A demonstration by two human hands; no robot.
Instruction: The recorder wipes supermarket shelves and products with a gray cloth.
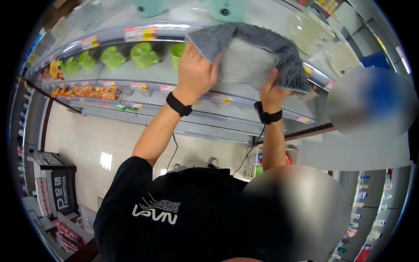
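Note:
My left hand [198, 72] grips the left side of a grey plush cloth [289, 52], its thumb against the fabric. The cloth's right edge is in my right hand [275, 88]. Between the two hands the cloth folds around a pale whitish piece [245, 62]; whether this is a separate thing or the cloth's other face, I cannot tell. The cloth is held up in front of the shelf edges. A green cup [176, 54] is partly hidden behind my left hand, and another green mug [143, 55] stands to its left. Both wrists wear black bands.
More green mugs [113, 58] line the shelf on the left, above orange packets [98, 92]. Mint containers [229, 9] and cream containers [311, 34] stand on the upper shelf. A basket [252, 162] is on the floor, right of my feet. A promotion stand [60, 186] is at the lower left.

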